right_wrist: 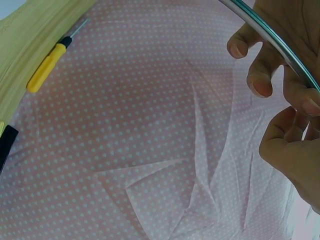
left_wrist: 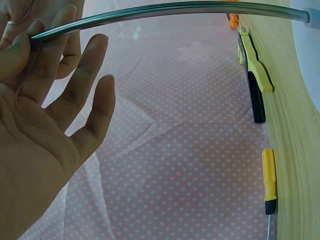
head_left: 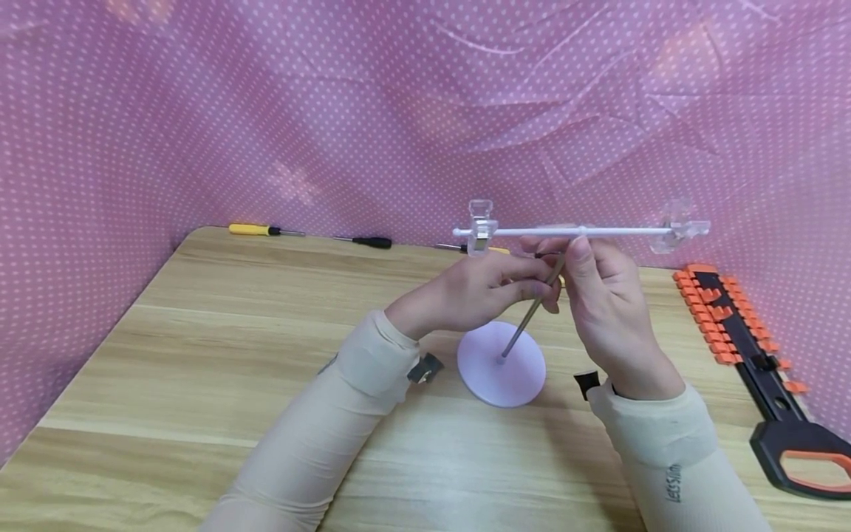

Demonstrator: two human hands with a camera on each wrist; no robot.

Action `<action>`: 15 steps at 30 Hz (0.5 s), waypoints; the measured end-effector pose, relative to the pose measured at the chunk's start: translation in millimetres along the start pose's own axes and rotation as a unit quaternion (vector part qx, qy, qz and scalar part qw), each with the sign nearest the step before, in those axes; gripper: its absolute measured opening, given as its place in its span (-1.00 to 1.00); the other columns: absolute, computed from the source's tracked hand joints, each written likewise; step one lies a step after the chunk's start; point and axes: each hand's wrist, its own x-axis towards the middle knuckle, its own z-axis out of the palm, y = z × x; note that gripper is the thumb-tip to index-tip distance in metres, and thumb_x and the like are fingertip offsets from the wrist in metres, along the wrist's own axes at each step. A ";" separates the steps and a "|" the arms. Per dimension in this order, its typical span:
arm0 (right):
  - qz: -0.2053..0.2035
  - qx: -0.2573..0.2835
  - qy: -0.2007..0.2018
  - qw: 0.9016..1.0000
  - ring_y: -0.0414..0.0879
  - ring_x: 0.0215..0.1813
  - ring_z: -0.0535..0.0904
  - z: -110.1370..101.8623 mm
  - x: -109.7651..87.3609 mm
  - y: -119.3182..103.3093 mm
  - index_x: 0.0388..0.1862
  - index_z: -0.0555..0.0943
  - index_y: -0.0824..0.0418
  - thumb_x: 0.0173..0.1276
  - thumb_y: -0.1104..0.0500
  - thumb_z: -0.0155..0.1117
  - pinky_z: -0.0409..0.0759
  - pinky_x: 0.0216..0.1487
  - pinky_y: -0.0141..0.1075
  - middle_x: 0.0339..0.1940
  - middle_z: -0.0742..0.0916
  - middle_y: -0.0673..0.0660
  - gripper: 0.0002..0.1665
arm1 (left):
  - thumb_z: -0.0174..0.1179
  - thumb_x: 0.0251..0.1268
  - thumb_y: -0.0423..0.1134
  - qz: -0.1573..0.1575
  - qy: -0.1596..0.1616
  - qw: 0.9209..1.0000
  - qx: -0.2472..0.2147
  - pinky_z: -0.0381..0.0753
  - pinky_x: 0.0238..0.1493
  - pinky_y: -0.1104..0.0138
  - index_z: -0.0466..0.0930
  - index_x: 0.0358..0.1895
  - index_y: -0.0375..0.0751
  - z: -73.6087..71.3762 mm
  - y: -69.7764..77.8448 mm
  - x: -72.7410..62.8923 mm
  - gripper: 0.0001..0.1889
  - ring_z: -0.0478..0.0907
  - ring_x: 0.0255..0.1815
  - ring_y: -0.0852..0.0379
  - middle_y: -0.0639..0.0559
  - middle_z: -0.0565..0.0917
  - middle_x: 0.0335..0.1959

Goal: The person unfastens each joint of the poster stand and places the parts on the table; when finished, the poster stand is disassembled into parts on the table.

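Clip stand (head_left: 525, 321): round pale base (head_left: 495, 380) on the desk (head_left: 266, 355), below the left hand's (head_left: 472, 292) fingertips; metal rod (left_wrist: 150, 11) slants up from its middle. White crossbar (head_left: 532, 232) roughly level, pinched near mid-length by right hand (head_left: 614, 318), thumb in front. Clear clips (head_left: 480, 225) near both ends. Judged: rod in base, clips on bar, both done; bar-to-rod joint hidden by fingers, probably what is left. Left hand pinches rod near its top, other fingers spread. Beyond left hand: yellow screwdriver (head_left: 249, 230).
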 end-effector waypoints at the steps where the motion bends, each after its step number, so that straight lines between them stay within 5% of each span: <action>1: -0.001 0.002 -0.001 1.000 -0.10 0.08 0.71 0.5 -0.1 -0.1 -0.02 0.66 0.40 0.66 -0.13 0.09 0.62 -0.17 -0.40 0.08 0.83 0.10 -0.43 | 0.06 0.69 -0.29 0.000 0.000 1.000 -0.001 0.56 0.28 0.52 0.70 0.13 -0.26 0.3 -0.1 0.0 -0.76 0.68 0.10 0.26 0.03 0.83 -0.10; 5: -0.008 0.005 0.000 1.000 -0.08 0.13 0.71 1.9 -0.3 -0.3 -0.01 0.57 0.59 0.65 -0.13 0.10 0.61 -0.10 -0.41 0.08 0.83 0.11 -0.31 | 0.05 0.69 -0.30 0.000 -0.003 1.000 -0.008 0.57 0.28 0.52 0.70 0.12 -0.28 1.1 -0.1 0.1 -0.76 0.69 0.09 0.25 -0.01 0.83 -0.10; 11: -0.013 0.015 -0.003 1.000 -0.11 0.05 0.71 2.8 -0.2 1.0 -0.04 0.69 0.25 0.65 -0.14 0.10 0.58 -0.21 -0.43 0.07 0.83 0.10 -0.52 | 0.05 0.69 -0.30 0.001 -0.005 1.000 -0.005 0.56 0.28 0.53 0.69 0.13 -0.27 0.8 0.4 -0.3 -0.75 0.69 0.09 0.26 0.00 0.83 -0.10; 15: -0.021 0.013 -0.005 1.000 -0.12 0.01 0.72 2.2 0.1 3.2 -0.04 0.70 0.23 0.64 -0.15 0.10 0.56 -0.32 -0.43 0.05 0.83 0.08 -0.52 | 0.07 0.69 -0.27 0.003 0.001 1.000 0.017 0.54 0.28 0.54 0.71 0.14 -0.21 0.5 -0.1 -1.0 -0.75 0.69 0.09 0.32 0.08 0.85 -0.12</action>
